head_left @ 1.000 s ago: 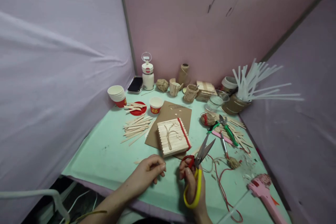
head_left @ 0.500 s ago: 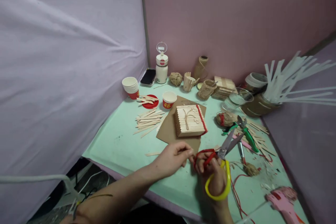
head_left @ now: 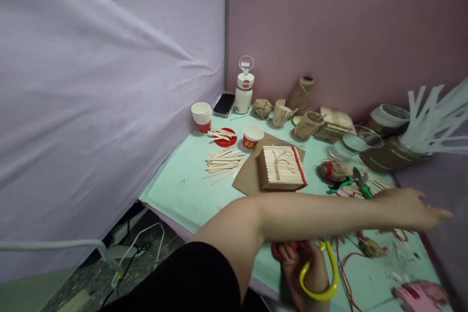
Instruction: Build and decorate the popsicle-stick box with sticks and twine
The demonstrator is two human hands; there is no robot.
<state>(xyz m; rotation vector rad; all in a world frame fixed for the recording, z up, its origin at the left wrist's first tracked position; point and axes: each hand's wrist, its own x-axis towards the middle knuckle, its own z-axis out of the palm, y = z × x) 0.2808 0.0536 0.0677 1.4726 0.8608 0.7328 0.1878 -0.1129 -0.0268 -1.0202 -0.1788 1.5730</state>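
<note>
My left arm reaches across my body to the right, and my left hand (head_left: pixel 413 209) hovers with fingers stretched out and nothing in it, just past the green-handled pliers (head_left: pixel 353 183) and above the red cord (head_left: pixel 343 273). My right hand (head_left: pixel 307 270) stays low near the table's front edge, closed round the yellow and red handles of the scissors (head_left: pixel 323 285); my forearm hides the blades. A craft-stick box with a red edge (head_left: pixel 281 168) lies on brown cardboard (head_left: pixel 246 180) behind my arm.
Loose craft sticks (head_left: pixel 223 161), a red lid (head_left: pixel 225 139), paper cups (head_left: pixel 202 116), a bottle (head_left: pixel 243 90) and a phone (head_left: pixel 224 103) sit at the back left. A twine ball (head_left: pixel 333 169), glass bowl (head_left: pixel 354 142), jar of white strips (head_left: pixel 391 153) and pink glue gun (head_left: pixel 420 295) crowd the right.
My left hand has left the spot beside the scissors and swung far right across the table. The view has turned left, and my right hand with the scissors has dropped lower.
</note>
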